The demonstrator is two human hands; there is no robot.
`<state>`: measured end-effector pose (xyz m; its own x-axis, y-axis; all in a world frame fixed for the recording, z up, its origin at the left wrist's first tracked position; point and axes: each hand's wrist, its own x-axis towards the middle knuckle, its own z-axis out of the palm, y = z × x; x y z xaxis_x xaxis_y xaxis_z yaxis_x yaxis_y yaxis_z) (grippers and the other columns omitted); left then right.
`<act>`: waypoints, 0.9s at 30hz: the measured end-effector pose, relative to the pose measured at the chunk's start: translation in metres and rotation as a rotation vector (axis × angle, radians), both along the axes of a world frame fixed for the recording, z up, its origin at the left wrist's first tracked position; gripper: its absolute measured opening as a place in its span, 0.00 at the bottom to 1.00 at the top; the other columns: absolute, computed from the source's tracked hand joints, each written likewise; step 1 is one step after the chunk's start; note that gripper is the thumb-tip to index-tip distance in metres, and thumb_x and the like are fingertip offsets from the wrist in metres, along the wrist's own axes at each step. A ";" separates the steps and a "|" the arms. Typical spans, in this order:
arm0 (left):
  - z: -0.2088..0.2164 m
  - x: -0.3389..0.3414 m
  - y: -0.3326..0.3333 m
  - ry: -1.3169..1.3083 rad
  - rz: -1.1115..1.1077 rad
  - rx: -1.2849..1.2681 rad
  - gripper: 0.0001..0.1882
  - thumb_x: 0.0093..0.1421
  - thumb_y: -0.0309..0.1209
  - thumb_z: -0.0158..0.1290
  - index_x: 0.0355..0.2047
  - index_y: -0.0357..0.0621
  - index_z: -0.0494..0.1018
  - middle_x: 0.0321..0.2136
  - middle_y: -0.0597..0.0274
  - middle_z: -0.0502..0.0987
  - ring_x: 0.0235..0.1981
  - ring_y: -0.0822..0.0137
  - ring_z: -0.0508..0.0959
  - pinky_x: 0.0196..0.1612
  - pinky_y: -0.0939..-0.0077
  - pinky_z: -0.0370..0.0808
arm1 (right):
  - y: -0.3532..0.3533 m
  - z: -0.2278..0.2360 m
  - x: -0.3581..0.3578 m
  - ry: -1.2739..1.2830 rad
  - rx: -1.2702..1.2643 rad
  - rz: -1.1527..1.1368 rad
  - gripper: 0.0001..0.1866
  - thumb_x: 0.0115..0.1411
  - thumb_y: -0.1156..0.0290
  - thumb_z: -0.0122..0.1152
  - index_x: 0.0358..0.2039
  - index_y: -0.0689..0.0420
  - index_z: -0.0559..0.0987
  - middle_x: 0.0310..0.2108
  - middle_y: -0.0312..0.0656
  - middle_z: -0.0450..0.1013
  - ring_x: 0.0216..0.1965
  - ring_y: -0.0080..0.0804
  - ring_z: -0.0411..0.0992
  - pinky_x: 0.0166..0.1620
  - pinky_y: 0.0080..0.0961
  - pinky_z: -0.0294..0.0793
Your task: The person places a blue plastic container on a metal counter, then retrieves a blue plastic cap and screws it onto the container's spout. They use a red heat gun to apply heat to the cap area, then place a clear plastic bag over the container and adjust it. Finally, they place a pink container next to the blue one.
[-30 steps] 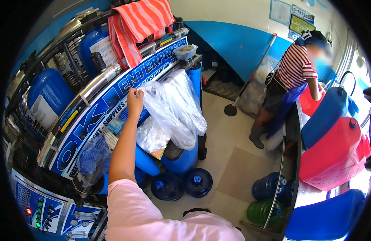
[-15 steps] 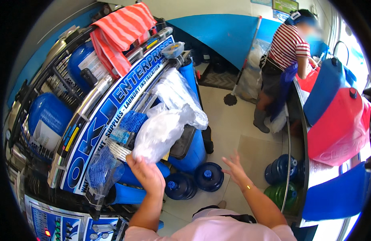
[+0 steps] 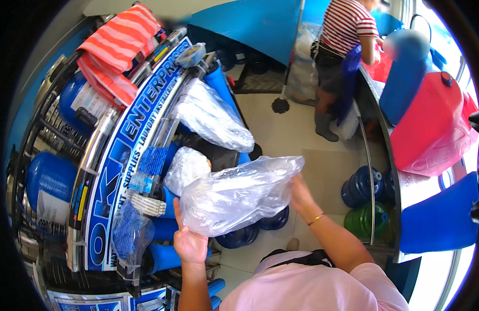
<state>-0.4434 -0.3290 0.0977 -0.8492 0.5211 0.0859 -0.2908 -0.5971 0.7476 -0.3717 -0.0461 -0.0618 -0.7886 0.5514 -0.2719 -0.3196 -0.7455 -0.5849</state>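
Handling a clear plastic bag (image 3: 242, 192) between both hands: that reads as the step under way. Right hand (image 3: 303, 199) appears to grasp the bag's right end, fingertips hidden behind film. Left hand (image 3: 191, 243) lies against the opposite end, index finger extended; cannot tell whether the rest are clenched on the plastic. Bag hangs aslant in front of the body. Judged from this, any move calls for a sure pinch at each end; thin film looks liable to slip.

Just beyond the bag's upper left, a white plastic bundle (image 3: 186, 170); further up, a clear plastic bundle (image 3: 213, 116). Dark-blue bottles (image 3: 274, 220) on the floor below. At right, tabletop (image 3: 411, 189) with a pink jug (image 3: 431, 124). Co-worker in a striped shirt (image 3: 343, 26) stands well apart.
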 end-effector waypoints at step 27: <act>-0.046 0.044 0.206 1.408 -0.552 -0.768 0.17 0.51 0.20 0.54 0.43 0.36 0.72 0.52 0.44 0.68 0.55 0.46 0.69 0.59 0.63 0.64 | 0.057 0.024 0.340 -0.467 -0.194 -0.627 0.30 0.65 0.45 0.45 0.62 0.47 0.63 0.65 0.39 0.58 0.66 0.41 0.52 0.63 0.57 0.48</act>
